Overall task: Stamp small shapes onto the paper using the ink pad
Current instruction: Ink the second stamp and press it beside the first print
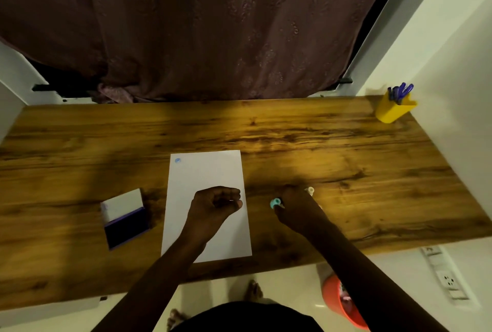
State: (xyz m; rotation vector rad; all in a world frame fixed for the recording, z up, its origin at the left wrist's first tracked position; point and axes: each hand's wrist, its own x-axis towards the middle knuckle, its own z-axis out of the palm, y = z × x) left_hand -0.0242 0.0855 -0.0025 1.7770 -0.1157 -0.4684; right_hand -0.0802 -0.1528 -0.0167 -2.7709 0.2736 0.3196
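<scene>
A white sheet of paper (205, 185) lies upright on the wooden table (346, 161), with one small blue stamp mark (177, 160) near its top left corner. The ink pad (125, 221) sits open to the left of the paper, lid raised, dark pad facing up. My left hand (217, 205) rests on the paper's right half with fingers curled in; nothing shows inside it. My right hand (296, 206) is right of the paper, fingers closed around a small teal stamp (275, 202). A cream stamp (310, 190) stands just beyond that hand.
A yellow pen holder (394, 109) with blue pens stands at the table's far right corner. A dark curtain hangs behind the table. An orange bucket (343, 302) and a power strip (447, 278) are on the floor at the lower right.
</scene>
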